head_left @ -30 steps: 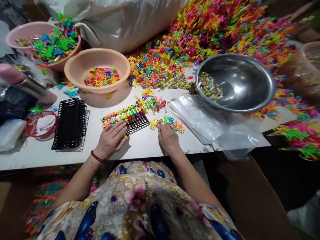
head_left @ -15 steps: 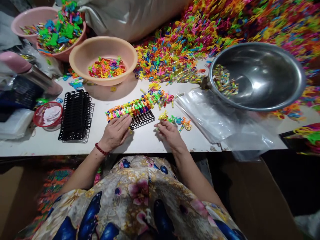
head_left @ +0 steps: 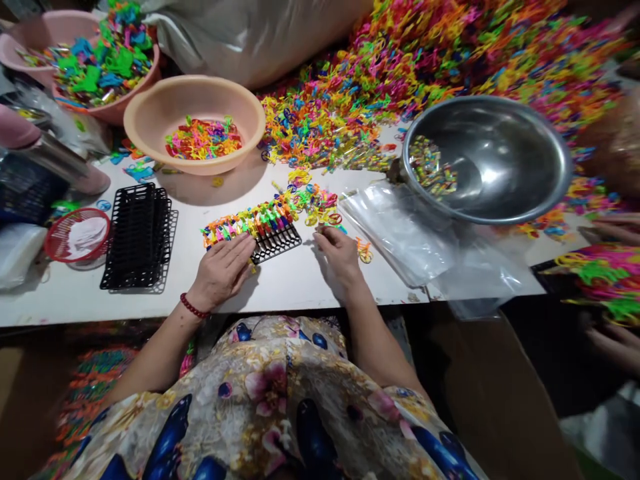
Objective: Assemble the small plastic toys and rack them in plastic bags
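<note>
A black plastic grid rack [head_left: 283, 243] lies on the white table, with a row of small colourful plastic toys [head_left: 250, 221] standing in its rear and left part. My left hand [head_left: 223, 270] rests on the rack's front left, fingers stretched flat and close together, hiding part of it. Right of the rack, my right hand [head_left: 341, 257] has its thumb and fingertips pinched together; whatever they hold is hidden. Just beyond those fingertips is a small cluster of toys [head_left: 317, 203]. An orange bicycle-shaped toy [head_left: 365, 250] lies right of my right hand.
Stacked black racks [head_left: 137, 237] and a red basket [head_left: 77, 235] stand left. Behind are a peach basin [head_left: 195, 83] with toys and a large toy heap [head_left: 400, 60]. Clear plastic bags [head_left: 400, 233] lie before a steel bowl [head_left: 520, 160]. Another person's hands [head_left: 620, 343] hold toys at right.
The view has swung right, bringing another person's hands in. My right hand has moved slightly toward the toy cluster; the yellow and green toys by its fingers no longer show there. My left hand stays.
</note>
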A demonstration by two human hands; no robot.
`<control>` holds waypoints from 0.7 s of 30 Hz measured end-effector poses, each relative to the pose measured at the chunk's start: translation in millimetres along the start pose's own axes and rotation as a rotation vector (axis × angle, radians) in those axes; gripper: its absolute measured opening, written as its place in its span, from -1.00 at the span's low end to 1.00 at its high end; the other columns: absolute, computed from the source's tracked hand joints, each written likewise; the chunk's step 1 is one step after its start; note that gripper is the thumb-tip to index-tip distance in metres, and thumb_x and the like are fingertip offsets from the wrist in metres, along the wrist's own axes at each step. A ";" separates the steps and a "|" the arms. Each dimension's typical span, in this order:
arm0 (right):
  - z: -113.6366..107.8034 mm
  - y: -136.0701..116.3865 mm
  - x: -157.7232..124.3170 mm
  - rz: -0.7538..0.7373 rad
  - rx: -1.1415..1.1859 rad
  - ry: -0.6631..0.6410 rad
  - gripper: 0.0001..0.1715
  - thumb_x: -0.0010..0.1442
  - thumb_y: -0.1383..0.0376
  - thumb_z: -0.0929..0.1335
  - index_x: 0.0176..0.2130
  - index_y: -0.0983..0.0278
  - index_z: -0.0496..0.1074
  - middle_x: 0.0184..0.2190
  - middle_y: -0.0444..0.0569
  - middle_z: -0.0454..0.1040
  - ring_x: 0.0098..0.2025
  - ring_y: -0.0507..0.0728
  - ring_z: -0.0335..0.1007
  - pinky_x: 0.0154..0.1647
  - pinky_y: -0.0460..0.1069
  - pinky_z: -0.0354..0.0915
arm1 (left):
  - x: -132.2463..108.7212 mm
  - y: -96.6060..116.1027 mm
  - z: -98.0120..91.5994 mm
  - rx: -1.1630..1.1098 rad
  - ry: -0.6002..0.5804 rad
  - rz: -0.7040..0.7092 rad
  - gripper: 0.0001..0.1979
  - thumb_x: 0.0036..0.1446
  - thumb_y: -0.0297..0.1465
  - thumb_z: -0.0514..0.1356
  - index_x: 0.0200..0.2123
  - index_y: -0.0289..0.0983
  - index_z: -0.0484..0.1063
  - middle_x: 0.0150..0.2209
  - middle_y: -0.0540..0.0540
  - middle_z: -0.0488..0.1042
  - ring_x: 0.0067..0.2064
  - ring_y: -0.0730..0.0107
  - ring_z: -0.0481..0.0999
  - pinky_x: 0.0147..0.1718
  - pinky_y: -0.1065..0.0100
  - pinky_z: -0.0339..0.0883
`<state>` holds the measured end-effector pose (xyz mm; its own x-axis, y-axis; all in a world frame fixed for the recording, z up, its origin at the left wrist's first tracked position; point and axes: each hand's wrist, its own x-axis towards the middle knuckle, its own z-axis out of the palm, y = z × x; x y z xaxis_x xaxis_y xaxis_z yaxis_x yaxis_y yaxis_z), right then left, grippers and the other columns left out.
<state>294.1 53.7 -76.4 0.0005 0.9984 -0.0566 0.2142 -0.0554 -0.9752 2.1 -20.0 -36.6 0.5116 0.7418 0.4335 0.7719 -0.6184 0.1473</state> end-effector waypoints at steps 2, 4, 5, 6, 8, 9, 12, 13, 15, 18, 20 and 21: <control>17.9 0.5 -12.5 0.027 0.018 -0.029 -0.68 0.08 0.06 0.46 -0.37 0.28 0.46 -0.48 -0.14 0.43 -0.44 0.01 0.32 -0.39 -0.08 0.31 | 0.1 -0.2 0.5 -0.001 0.009 0.004 -0.39 0.32 -0.41 0.09 0.40 -0.26 0.08 0.28 -0.26 0.37 0.35 0.17 0.31 0.21 0.10 0.23; 42.7 -0.9 -27.2 0.065 0.058 -0.112 -0.67 0.10 0.07 0.45 -0.32 0.30 0.48 -0.46 -0.12 0.46 -0.43 0.03 0.36 -0.37 -0.07 0.32 | 0.0 -0.5 0.6 -0.003 0.012 0.010 -0.38 0.32 -0.40 0.09 0.41 -0.27 0.05 0.28 -0.27 0.36 0.35 0.17 0.30 0.22 0.10 0.22; 55.6 -2.0 -33.9 0.063 0.050 -0.158 -0.67 0.13 0.08 0.43 -0.28 0.30 0.49 -0.44 -0.11 0.48 -0.42 0.03 0.37 -0.36 -0.06 0.32 | 0.0 -0.7 0.4 -0.006 0.008 0.011 -0.37 0.32 -0.40 0.09 0.42 -0.27 0.04 0.28 -0.27 0.36 0.35 0.17 0.30 0.22 0.10 0.22; 67.6 -3.0 -39.3 0.042 0.027 -0.199 -0.68 0.16 0.09 0.41 -0.24 0.31 0.50 -0.42 -0.10 0.50 -0.40 0.04 0.38 -0.34 -0.05 0.33 | -0.2 -0.9 0.1 -0.009 0.001 0.009 -0.36 0.33 -0.39 0.09 0.43 -0.27 0.02 0.29 -0.28 0.35 0.35 0.17 0.30 0.23 0.10 0.22; 87.0 -4.3 -44.6 -0.059 -0.033 -0.263 -0.70 0.21 0.14 0.37 -0.17 0.31 0.50 -0.34 -0.06 0.53 -0.34 0.06 0.40 -0.26 -0.03 0.34 | -0.5 -1.1 -0.5 -0.016 -0.011 0.002 -0.34 0.33 -0.39 0.08 0.44 -0.26 -0.02 0.29 -0.28 0.35 0.35 0.16 0.29 0.22 0.09 0.23; 93.8 -4.4 -44.4 -0.126 -0.066 -0.281 -0.72 0.23 0.17 0.35 -0.15 0.30 0.49 -0.30 -0.04 0.54 -0.30 0.07 0.41 -0.21 -0.02 0.34 | -0.7 -1.0 -0.8 -0.018 -0.014 -0.001 -0.33 0.33 -0.39 0.08 0.44 -0.26 -0.04 0.29 -0.28 0.34 0.36 0.16 0.29 0.22 0.09 0.23; 104.0 -3.2 -36.0 -0.311 -0.151 -0.358 -0.81 0.26 0.26 0.30 -0.21 0.30 0.47 -0.26 -0.01 0.52 -0.26 0.08 0.39 -0.14 -0.02 0.32 | -1.4 -0.6 -1.2 -0.016 -0.019 -0.005 -0.30 0.33 -0.39 0.08 0.46 -0.27 -0.09 0.31 -0.29 0.32 0.37 0.15 0.27 0.23 0.09 0.23; 105.3 -2.3 -32.2 -0.357 -0.180 -0.395 -0.83 0.27 0.28 0.29 -0.24 0.30 0.46 -0.28 -0.01 0.51 -0.26 0.08 0.38 -0.14 -0.03 0.31 | -1.7 -0.6 -1.1 -0.016 -0.025 -0.010 -0.29 0.33 -0.39 0.08 0.46 -0.27 -0.11 0.32 -0.30 0.30 0.37 0.15 0.26 0.24 0.08 0.22; 107.0 -0.4 -25.3 -0.425 -0.239 -0.467 -0.84 0.27 0.32 0.28 -0.31 0.28 0.44 -0.31 -0.03 0.48 -0.25 0.09 0.35 -0.14 -0.04 0.28 | -1.9 -0.8 -0.6 -0.014 -0.040 -0.021 -0.26 0.32 -0.38 0.09 0.47 -0.26 -0.15 0.33 -0.30 0.28 0.37 0.14 0.25 0.25 0.08 0.21; 108.8 0.8 -18.9 -0.486 -0.315 -0.523 -0.84 0.25 0.36 0.28 -0.37 0.27 0.40 -0.33 -0.03 0.46 -0.23 0.10 0.32 -0.12 -0.04 0.27 | -0.7 -1.0 -0.5 -0.004 -0.030 -0.015 -0.23 0.31 -0.38 0.11 0.47 -0.26 -0.19 0.33 -0.31 0.28 0.37 0.12 0.26 0.24 0.08 0.22; 108.2 -1.4 -18.1 -0.515 -0.344 -0.536 -0.86 0.22 0.39 0.29 -0.38 0.28 0.39 -0.33 -0.02 0.46 -0.25 0.11 0.32 -0.14 -0.03 0.27 | 1.1 0.8 -2.0 0.016 -0.013 0.004 -0.22 0.31 -0.39 0.13 0.48 -0.27 -0.18 0.32 -0.31 0.30 0.36 0.11 0.29 0.23 0.08 0.24; 107.3 -3.0 -18.4 -0.529 -0.357 -0.538 -0.88 0.21 0.41 0.30 -0.37 0.28 0.40 -0.33 -0.01 0.47 -0.26 0.10 0.32 -0.16 -0.04 0.27 | 2.0 2.2 -3.0 0.030 -0.008 0.016 -0.22 0.31 -0.40 0.13 0.48 -0.26 -0.18 0.31 -0.30 0.31 0.35 0.10 0.30 0.22 0.09 0.25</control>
<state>188.6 34.2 -95.4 -0.6344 0.7446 0.2075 0.3515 0.5170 -0.7804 3.7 -20.6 -32.8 0.5268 0.7344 0.4280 0.7747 -0.6220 0.1138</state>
